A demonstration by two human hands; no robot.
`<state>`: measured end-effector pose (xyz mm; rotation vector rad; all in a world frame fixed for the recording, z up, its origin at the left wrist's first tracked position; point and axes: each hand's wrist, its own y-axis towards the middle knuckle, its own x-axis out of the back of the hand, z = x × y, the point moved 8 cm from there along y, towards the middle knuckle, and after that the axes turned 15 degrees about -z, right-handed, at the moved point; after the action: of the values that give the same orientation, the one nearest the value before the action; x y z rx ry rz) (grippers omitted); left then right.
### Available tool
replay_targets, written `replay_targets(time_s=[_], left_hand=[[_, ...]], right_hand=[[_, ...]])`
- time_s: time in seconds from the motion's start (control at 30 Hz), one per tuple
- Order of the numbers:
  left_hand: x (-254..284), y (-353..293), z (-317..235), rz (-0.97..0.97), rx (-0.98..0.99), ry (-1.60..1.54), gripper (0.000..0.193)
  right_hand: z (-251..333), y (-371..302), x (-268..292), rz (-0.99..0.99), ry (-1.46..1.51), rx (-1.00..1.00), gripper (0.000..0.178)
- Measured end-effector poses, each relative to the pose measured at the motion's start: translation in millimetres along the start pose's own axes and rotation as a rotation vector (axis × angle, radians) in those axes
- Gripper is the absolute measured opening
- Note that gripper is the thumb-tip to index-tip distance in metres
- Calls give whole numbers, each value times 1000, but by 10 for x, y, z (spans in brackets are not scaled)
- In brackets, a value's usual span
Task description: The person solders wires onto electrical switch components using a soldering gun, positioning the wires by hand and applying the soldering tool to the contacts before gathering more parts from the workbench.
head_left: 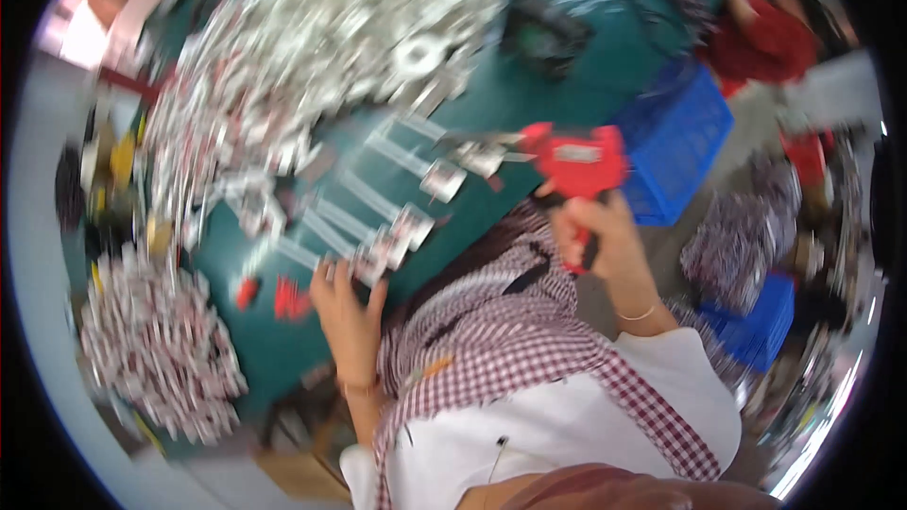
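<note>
Head view: so the red pistol-shaped tool (584, 165) is right of centre, and its handle sits down inside the right hand (600, 227), which is wrapped around it. The red body sticks up above the fist, with the narrow front end pointing left, just about at the upper end of a slanted row of clear strips with little cards (444, 179) on them. Everything's pretty blurry there, so can't tell if the tip actually touches one.

The left hand (347, 316) is at the lower-left end of that same row, thumb and fingers apart, right by the last cards. Honestly can't tell if it's pinching one or just resting beside it.

Left of that hand there are small red pieces (293, 298) on the green table (260, 359). A massive heap of whitish strips (312, 28) fills the upper left, with a white ring (419, 55) on its right side, and another bundle (161, 349) sits lower left. Blue crate (675, 146)'s over at upper right, just behind the tool.
</note>
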<state>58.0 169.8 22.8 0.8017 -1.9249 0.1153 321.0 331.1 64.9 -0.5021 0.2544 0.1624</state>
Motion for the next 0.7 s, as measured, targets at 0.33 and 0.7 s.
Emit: replay_targets(time_s=[0.33, 0.7], left_hand=[[565, 383, 527, -170, -107, 160, 36], [-251, 655, 4, 167, -1151, 236, 8]], right_hand=[[-56, 140, 32, 96, 98, -13, 40], [-82, 83, -81, 136, 146, -40, 42]])
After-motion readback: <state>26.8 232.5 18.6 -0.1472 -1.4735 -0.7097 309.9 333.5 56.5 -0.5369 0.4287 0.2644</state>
